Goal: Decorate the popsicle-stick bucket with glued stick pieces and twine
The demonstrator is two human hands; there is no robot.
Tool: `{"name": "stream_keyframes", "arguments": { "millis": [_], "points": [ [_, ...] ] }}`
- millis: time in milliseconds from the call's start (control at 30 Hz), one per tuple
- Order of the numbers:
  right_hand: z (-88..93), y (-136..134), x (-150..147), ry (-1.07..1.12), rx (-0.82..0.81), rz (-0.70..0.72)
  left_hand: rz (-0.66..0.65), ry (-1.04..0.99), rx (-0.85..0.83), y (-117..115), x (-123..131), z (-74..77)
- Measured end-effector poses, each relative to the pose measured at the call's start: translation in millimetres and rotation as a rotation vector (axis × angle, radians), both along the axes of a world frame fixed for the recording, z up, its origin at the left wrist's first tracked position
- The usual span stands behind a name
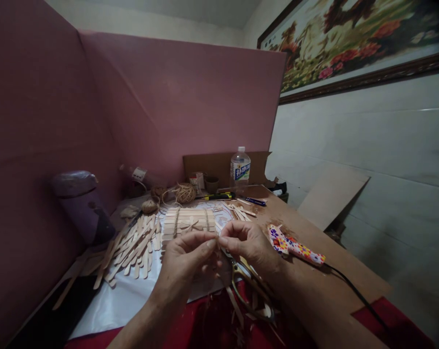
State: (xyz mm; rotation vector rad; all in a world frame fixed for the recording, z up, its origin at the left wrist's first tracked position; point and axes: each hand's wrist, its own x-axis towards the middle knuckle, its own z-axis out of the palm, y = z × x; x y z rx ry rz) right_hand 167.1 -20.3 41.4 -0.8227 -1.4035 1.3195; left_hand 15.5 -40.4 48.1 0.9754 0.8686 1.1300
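Note:
My left hand [186,257] and my right hand [245,244] meet over the table, fingertips pinched together on a thin strand of twine I can barely make out. Just beyond them lies a flat panel of wooden craft sticks [188,221] bound with twine and a small bow. Gold-handled scissors [246,286] lie under my right wrist. A loose heap of craft sticks [134,247] lies left of the panel.
A flower-patterned glue gun [295,248] with a black cord lies to the right. At the back stand a water bottle [240,168], twine balls [185,193], a yellow utility knife [219,196] and a blue pen [255,201]. Pink boards [175,106] wall the table.

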Motion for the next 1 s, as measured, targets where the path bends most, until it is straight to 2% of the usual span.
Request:
{"name": "stream_keyframes", "arguments": {
  "millis": [233,433,567,667,833,1000],
  "points": [
    [3.0,-1,5,-0.084,0.038,0.015,-0.063,0.005,0.025,0,0,2.0],
    [3.3,0,8,-0.135,0.042,0.051,-0.061,0.06,0.06,1,0,2.0],
    [3.4,0,6,-0.089,0.038,0.074,-0.034,0.032,-0.004,-1,0,3.9],
    [2.1,1,4,-0.084,0.03,0.036,0.014,0.021,-0.031,-1,-1,5.8],
    [-1.5,0,1,-0.098,0.076,-0.002,0.072,-0.002,0.01,1,0,1.7],
    [-6.1,-1,-2,-0.095,0.12,-0.04,0.069,0.034,0.062,3,1,-5.8]
  ]
}}
